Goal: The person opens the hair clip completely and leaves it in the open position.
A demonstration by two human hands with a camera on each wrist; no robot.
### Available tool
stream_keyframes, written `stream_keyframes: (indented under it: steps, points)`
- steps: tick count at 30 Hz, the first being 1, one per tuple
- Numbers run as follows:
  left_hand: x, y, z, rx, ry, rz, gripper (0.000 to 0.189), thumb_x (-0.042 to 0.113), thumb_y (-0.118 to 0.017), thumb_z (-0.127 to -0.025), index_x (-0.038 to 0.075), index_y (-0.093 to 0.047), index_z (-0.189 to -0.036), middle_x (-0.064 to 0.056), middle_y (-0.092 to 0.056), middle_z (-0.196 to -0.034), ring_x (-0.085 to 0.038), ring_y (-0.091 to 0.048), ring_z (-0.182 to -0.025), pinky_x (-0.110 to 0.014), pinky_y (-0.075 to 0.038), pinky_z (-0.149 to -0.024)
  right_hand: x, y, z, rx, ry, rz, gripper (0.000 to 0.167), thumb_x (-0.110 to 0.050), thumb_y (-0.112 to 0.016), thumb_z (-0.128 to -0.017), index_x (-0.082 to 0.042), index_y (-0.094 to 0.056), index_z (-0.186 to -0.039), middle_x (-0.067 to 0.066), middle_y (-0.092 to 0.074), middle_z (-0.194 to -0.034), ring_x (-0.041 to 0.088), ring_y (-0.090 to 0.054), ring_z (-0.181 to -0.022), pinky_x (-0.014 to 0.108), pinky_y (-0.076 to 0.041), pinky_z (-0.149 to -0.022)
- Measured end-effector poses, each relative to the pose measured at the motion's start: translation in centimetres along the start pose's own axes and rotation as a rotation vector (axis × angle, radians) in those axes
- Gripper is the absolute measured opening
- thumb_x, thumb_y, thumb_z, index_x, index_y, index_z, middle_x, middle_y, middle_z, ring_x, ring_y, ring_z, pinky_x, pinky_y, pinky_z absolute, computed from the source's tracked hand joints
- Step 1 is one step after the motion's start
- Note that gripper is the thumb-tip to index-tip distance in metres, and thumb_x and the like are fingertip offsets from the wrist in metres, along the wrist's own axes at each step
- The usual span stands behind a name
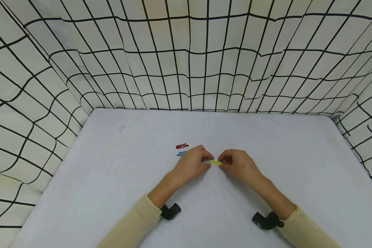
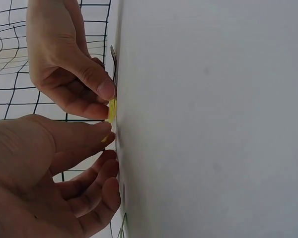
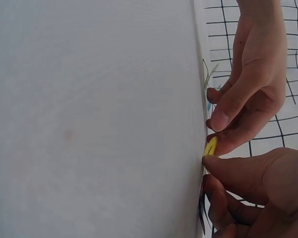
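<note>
A small yellow hair clip (image 1: 215,162) lies between my two hands, close over the white table. My left hand (image 1: 189,164) pinches one end of it between thumb and forefinger; a bit of yellow shows there in the left wrist view. The other end is pinched by my right hand (image 1: 241,166), whose thumb (image 3: 228,168) presses on the yellow clip (image 3: 212,145) in the right wrist view. Beyond the left hand lie a red clip (image 1: 182,146) and a blue clip (image 1: 181,153), the blue one partly covered by that hand.
The white table (image 1: 136,137) is bounded at the back and sides by black netting (image 1: 189,51) over white walls. A thin dark strip (image 3: 202,208) shows by the right hand in the right wrist view. Black wrist mounts (image 1: 171,211) sit at both sleeves.
</note>
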State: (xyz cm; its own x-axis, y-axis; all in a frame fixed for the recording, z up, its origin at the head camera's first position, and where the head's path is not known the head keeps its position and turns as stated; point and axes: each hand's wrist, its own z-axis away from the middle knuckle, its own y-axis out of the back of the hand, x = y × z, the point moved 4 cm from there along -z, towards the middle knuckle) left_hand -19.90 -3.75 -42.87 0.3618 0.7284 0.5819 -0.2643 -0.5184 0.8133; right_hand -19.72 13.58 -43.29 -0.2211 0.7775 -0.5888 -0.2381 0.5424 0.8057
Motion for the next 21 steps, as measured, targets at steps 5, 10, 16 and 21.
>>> stream_keyframes:
  steps: [5,10,16,21]
  points:
    - [0.11,-0.07,-0.06,0.009,0.003,0.012,0.017,0.011,-0.078,-0.092,0.011,-0.08,-0.109,-0.004,-0.068,-0.101,-0.018,-0.063,-0.094,-0.032,-0.053,-0.086,-0.13,0.03,-0.08,-0.014,0.011,-0.017,0.013,-0.006,-0.08,-0.089,-0.011,-0.076,-0.1,-0.002,-0.071,-0.083,0.011,-0.058,-0.079,0.025,-0.047,-0.072]
    - [0.25,-0.15,-0.17,0.007,0.011,0.008,0.013,0.013,-0.076,-0.093,0.012,-0.081,-0.106,-0.002,-0.069,-0.097,-0.017,-0.064,-0.091,-0.03,-0.053,-0.084,-0.21,0.02,-0.14,-0.028,0.015,-0.04,0.013,-0.004,-0.078,-0.09,-0.011,-0.076,-0.101,-0.002,-0.07,-0.084,0.011,-0.057,-0.079,0.024,-0.046,-0.072]
    - [0.61,-0.15,-0.3,0.018,0.024,0.014,0.012,0.012,-0.076,-0.094,0.011,-0.081,-0.105,0.0,-0.068,-0.09,-0.013,-0.06,-0.081,-0.024,-0.05,-0.073,-0.29,0.07,-0.18,-0.027,0.006,-0.057,0.015,-0.004,-0.075,-0.092,-0.007,-0.075,-0.106,0.001,-0.072,-0.088,0.012,-0.06,-0.082,0.027,-0.049,-0.075]
    - [0.91,0.04,-0.28,0.059,0.032,0.012,0.012,0.01,-0.077,-0.093,0.013,-0.081,-0.104,0.001,-0.067,-0.086,-0.01,-0.058,-0.076,-0.021,-0.046,-0.067,-0.37,0.28,-0.2,-0.013,-0.016,-0.05,0.011,-0.003,-0.074,-0.094,-0.006,-0.076,-0.104,0.006,-0.074,-0.094,0.016,-0.065,-0.086,0.032,-0.054,-0.079]
